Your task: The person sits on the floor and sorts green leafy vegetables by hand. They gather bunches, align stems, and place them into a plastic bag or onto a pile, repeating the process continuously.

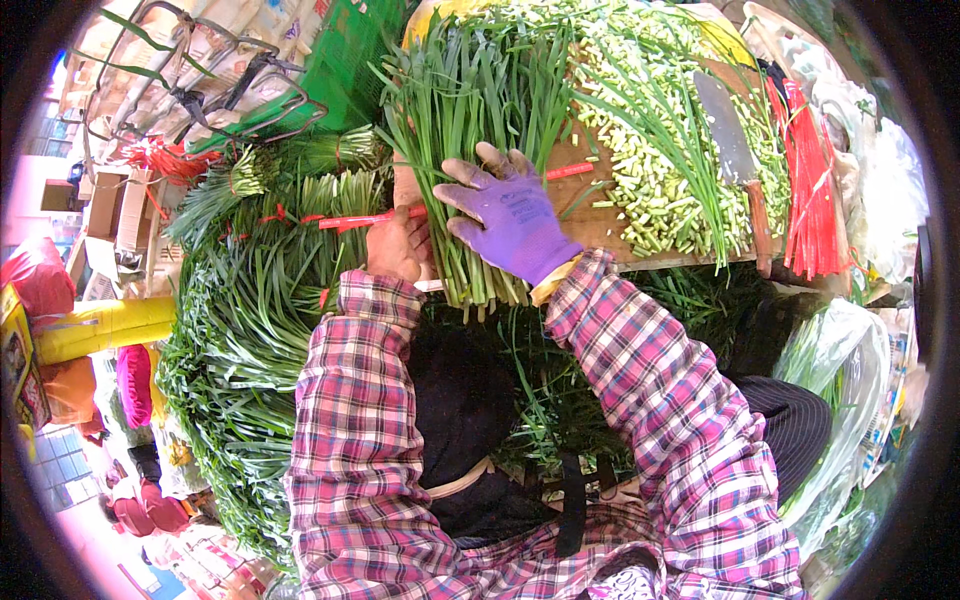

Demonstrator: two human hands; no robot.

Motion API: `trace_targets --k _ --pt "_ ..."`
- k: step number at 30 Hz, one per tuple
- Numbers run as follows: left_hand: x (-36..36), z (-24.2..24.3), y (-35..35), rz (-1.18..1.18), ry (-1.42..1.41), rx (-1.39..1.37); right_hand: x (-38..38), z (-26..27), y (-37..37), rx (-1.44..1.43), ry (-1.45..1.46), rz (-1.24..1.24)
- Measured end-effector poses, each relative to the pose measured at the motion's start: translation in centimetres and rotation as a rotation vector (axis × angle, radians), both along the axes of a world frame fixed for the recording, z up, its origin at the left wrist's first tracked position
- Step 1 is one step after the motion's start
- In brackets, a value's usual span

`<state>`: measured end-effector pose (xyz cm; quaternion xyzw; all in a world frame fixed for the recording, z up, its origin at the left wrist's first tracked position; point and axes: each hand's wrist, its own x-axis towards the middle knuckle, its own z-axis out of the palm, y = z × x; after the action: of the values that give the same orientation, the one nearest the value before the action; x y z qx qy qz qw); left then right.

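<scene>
A bunch of garlic chives (472, 112) lies across the left part of a wooden board (592, 217), its cut stem ends towards me. My right hand (514, 210), in a purple glove with soiled fingertips, rests spread on top of the stems. At the bunch's left edge, my bare left hand (397, 244) grips a red plastic tie strip (352, 222). The strip's other end shows on the board to the right of the bunch; its middle is hidden beneath the chives. The fingertips of my left hand are partly hidden.
A cleaver (726, 131) lies on chopped pale stems (645, 165) at the right, beside a bundle of red strips (810, 180). Tied chive bunches (255, 322) are heaped at the left. Behind them stand a green plastic crate (345, 67) and a metal wire frame (202, 82).
</scene>
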<state>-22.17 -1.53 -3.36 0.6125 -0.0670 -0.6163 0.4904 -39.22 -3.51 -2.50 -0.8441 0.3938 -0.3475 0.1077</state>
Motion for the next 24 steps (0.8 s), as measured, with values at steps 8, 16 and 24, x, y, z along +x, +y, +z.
trace_targets --k 8,16,24 --pt "0.7 -0.3 0.2 -0.004 -0.087 -0.067 -1.6 2.2 -0.2 0.053 -0.076 0.019" --pt "1.3 -0.7 0.5 0.023 -0.321 0.003 -9.1 3.4 2.3 0.17 -0.203 -0.034" --pt "0.5 1.3 1.9 -0.196 -0.203 0.049 -10.7 3.7 7.7 0.435 -0.099 0.023"
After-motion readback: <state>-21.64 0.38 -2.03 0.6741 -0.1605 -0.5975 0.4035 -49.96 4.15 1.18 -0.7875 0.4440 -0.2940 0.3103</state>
